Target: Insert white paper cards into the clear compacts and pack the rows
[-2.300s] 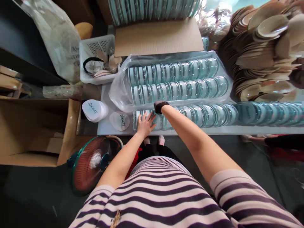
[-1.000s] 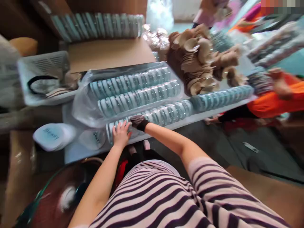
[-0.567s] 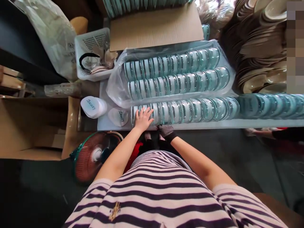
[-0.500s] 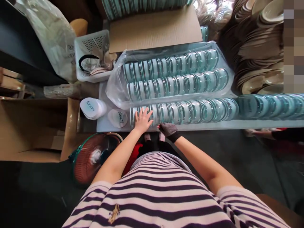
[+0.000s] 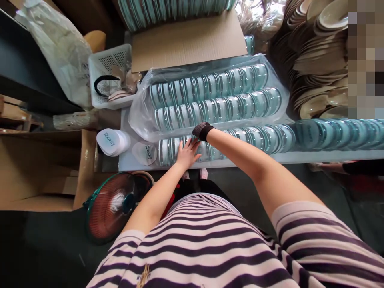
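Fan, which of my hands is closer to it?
Left. Your left hand lies on the front row, beyond the fan and to its right; your right hand is farther away, by that row's back edge.

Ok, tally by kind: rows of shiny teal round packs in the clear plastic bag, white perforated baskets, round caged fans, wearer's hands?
Pack rows in the bag: 2
Basket: 1
Fan: 1
Wearer's bare left hand, gloved right hand: 2
Total: 6
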Action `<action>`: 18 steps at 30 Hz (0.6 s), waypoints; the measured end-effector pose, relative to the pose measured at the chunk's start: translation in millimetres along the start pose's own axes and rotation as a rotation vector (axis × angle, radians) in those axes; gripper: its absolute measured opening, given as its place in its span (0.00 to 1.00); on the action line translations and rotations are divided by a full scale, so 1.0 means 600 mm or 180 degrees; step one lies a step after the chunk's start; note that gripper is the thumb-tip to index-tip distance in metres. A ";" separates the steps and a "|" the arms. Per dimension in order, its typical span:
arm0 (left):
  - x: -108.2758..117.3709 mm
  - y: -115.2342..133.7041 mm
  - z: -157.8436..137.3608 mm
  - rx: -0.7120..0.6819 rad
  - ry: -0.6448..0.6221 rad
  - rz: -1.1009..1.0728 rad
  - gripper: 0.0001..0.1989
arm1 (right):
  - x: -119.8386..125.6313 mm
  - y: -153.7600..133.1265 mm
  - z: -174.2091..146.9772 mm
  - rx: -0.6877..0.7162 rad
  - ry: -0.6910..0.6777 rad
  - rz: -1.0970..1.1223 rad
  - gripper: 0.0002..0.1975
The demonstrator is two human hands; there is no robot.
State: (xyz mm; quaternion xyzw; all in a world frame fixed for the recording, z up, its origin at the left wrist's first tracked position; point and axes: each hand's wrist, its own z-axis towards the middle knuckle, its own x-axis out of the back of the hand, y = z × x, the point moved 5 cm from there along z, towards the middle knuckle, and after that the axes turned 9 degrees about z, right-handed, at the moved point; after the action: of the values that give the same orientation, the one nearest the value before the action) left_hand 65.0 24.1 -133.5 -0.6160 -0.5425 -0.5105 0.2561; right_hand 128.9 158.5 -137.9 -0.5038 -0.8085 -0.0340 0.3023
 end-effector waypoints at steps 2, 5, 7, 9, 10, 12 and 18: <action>0.001 0.000 0.000 0.0001 -0.0031 0.0031 0.31 | -0.007 0.003 -0.024 0.0172 0.0150 -0.0062 0.14; 0.002 0.001 0.001 0.0042 -0.0049 0.0020 0.30 | -0.041 0.014 -0.080 0.0274 0.0652 0.0096 0.16; 0.002 0.002 0.001 0.0059 -0.0039 0.0012 0.29 | -0.088 0.014 -0.116 0.0213 0.0909 0.0332 0.18; 0.002 0.002 0.002 0.0052 -0.0032 0.0022 0.29 | -0.155 0.004 -0.142 0.0099 0.0863 0.0579 0.18; 0.001 0.002 0.001 0.0049 -0.0040 0.0033 0.30 | -0.190 -0.005 -0.150 0.0047 0.0802 0.0681 0.19; 0.002 0.001 0.000 0.0054 -0.0070 0.0060 0.31 | -0.250 -0.023 -0.158 -0.0051 0.0708 0.0825 0.19; 0.013 0.017 0.000 0.0134 -0.0198 0.0109 0.32 | -0.256 -0.010 -0.168 -0.0265 0.0964 0.1062 0.19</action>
State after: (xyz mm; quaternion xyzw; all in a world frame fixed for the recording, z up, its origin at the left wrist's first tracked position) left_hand 73.4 24.3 -124.2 -0.6352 -0.5503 -0.4751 0.2607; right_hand 217.3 -3.0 -134.4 -0.6316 -0.6573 -0.0921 0.4006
